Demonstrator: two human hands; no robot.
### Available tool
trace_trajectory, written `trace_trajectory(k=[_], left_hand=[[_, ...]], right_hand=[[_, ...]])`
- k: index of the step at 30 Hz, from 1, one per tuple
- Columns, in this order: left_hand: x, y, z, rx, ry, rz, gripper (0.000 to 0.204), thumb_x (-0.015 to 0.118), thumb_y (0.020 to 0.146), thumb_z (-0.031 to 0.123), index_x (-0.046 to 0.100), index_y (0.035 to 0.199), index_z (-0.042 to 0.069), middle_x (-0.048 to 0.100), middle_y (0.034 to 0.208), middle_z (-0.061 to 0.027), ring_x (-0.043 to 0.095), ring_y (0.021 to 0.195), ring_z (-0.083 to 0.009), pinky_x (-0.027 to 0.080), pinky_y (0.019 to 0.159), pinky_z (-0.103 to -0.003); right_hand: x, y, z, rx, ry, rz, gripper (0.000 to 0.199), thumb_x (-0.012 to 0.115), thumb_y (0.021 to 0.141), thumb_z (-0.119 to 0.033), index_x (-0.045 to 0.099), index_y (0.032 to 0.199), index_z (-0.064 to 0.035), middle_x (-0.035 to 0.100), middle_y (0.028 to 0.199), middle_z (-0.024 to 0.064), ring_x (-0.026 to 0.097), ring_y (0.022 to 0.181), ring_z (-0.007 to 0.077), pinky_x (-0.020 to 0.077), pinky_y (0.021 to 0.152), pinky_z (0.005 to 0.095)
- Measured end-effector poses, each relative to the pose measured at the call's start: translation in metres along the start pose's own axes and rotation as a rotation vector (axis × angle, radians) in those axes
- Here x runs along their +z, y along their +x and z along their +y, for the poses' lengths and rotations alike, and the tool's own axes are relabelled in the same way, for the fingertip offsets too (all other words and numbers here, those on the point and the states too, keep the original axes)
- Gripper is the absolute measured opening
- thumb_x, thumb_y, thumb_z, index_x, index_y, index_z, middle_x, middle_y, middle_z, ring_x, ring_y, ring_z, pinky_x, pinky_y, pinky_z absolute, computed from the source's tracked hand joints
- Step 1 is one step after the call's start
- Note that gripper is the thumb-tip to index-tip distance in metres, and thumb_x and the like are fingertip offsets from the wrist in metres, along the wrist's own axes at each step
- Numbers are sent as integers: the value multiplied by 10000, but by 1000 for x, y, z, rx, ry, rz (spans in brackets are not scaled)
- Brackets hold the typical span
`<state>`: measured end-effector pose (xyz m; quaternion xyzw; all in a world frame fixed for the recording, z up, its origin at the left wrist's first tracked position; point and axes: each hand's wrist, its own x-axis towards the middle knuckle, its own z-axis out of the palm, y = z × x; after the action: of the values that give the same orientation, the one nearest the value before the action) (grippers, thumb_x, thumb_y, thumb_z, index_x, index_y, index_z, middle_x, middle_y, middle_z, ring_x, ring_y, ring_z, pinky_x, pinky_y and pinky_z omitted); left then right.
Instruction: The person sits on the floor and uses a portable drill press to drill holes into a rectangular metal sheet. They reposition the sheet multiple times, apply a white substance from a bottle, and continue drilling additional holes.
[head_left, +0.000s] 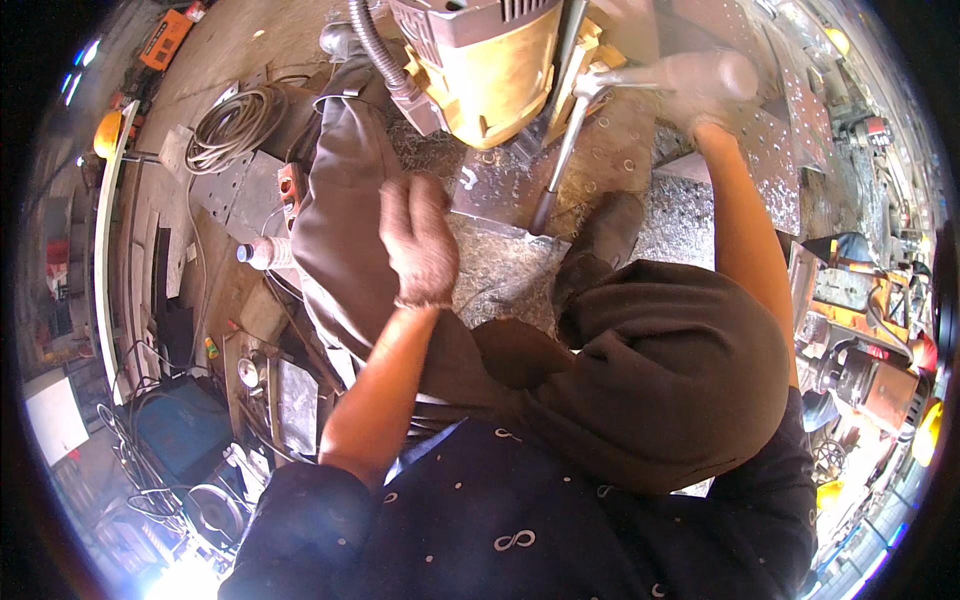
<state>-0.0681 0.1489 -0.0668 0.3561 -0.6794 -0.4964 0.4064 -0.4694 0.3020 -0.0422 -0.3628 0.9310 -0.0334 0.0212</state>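
Machine with yellow body and grey-brown housing, drill-like, over left part of dark steel plate with ring-shaped marks; exact base contact hidden. Ribbed grey hose on machine's left side. Metal lever with spokes and thick grips on machine's right side: one spoke slants down, its dark grip tip by plate's near edge; another points right, its grip end blurred.

Right hand, gloved, raised at the right-pointing grip, forearm crossing over a second dark steel plate with small holes and shavings. Hand blurred, overlaps grip; cannot tell whether its fingers are wrapped round it.

Left hand, pale-gloved, nothing in it, fingers released, fairly straight and together, pointing away from body. Hand overlaps inner side of left grey trouser leg; cannot tell if touching. Just left of steel plate's near left corner, well apart from lever.

Silvery metal shavings lie on floor past plate's near edge. Dark boot at that edge, right of the slanted spoke.

Left of the trouser leg, on floor side: clear plastic bottle with blue cap, orange-red socket strip beside the leg, coiled grey cable farther out. Blue box-shaped unit with cables toward lower left.
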Motion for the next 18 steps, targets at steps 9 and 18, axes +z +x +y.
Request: trace_trajectory(k=[9,18], left_hand=[[76,-87,-180,319,938,-667,377,671,1001,380,694,1263,110,714,1228,-174,704,1084,-406,546,966,-514],[72,-61,-237,80,831,-766,300,648,977,167,743,1248,79,777,1175,-204,753,1066,-410,601,934,-468]], right_hand=[[162,-22,-27,-254,178,257,428,660,991,-394,786,1246,-74,800,1135,187,751,1092,361,568,967,455],[150,-34,-57,55,648,-265,504,649,994,-454,766,1268,-47,796,1014,228,761,968,349,575,900,452]])
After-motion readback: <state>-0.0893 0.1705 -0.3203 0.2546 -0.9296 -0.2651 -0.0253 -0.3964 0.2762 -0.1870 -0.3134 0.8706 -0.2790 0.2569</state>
